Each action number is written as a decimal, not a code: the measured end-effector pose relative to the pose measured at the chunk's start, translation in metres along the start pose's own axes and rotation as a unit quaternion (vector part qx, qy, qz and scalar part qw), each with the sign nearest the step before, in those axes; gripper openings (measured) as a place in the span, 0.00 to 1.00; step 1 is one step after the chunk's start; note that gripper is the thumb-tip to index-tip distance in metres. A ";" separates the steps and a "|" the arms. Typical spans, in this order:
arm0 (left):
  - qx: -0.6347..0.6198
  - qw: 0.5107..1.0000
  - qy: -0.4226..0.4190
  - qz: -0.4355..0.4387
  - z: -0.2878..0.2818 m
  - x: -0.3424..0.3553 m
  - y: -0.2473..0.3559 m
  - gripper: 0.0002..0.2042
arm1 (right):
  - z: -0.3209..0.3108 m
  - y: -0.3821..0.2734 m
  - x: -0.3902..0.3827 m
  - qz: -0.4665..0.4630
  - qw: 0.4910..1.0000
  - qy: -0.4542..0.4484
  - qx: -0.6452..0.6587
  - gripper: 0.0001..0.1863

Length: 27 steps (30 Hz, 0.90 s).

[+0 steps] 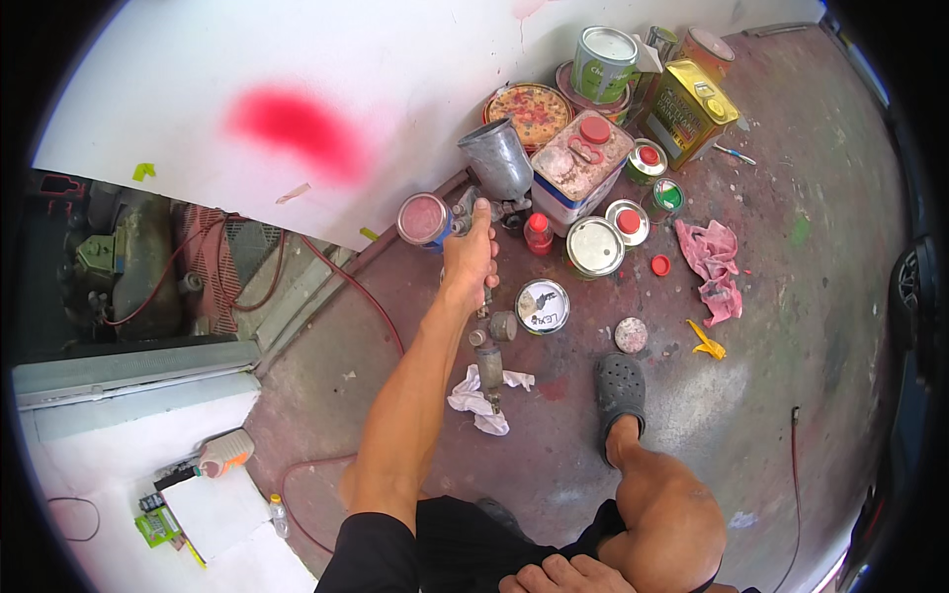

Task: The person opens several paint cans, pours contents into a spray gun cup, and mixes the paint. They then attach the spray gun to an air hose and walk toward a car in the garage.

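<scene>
Currently, the left hand point(470, 259) grasps a metal gravity-feed spray gun point(500, 185) near the red-capped rectangular tin point(583, 158) and white panel point(316, 59). The gun's cup point(494, 153) tilts, its long axis slanting from the broad end at upper left down toward the fist; I cannot tell where the nozzle points. The right hand point(568, 575), curled and cut off by the lower edge, may be holding something or not.

Spray gun point(497, 163) in my left fingers point(489, 263), panel point(188, 109) far left, cans point(594, 246) on the floor point(771, 316) to the right, rag point(710, 262) right of them, cloth point(475, 397) nearer me, my right fingers point(565, 569) nearest.
</scene>
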<state>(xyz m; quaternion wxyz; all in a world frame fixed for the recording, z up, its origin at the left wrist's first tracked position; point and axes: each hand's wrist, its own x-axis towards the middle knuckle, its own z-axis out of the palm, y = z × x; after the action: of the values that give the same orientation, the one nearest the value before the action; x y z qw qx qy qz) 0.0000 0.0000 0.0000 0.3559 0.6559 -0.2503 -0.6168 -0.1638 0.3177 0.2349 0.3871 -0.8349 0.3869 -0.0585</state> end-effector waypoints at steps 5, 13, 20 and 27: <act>0.009 1.000 0.012 0.007 -0.001 0.000 0.002 0.30 | 0.002 0.001 0.001 -0.006 1.000 0.015 -0.002 0.15; -0.006 1.000 0.006 0.003 0.000 0.003 -0.001 0.28 | 0.000 0.002 -0.001 0.000 1.000 0.007 0.014 0.14; -0.002 1.000 0.008 0.004 0.000 0.000 -0.002 0.28 | -0.001 0.001 -0.001 -0.002 1.000 0.008 0.011 0.15; -0.008 1.000 0.010 0.002 0.001 0.001 -0.002 0.27 | 0.001 0.002 -0.002 -0.006 1.000 0.008 0.011 0.15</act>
<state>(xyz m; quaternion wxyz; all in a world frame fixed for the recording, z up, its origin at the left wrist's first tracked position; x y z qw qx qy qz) -0.0014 0.0006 -0.0023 0.3643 0.6588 -0.2432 -0.6116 -0.1664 0.3188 0.2334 0.3929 -0.8322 0.3845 -0.0722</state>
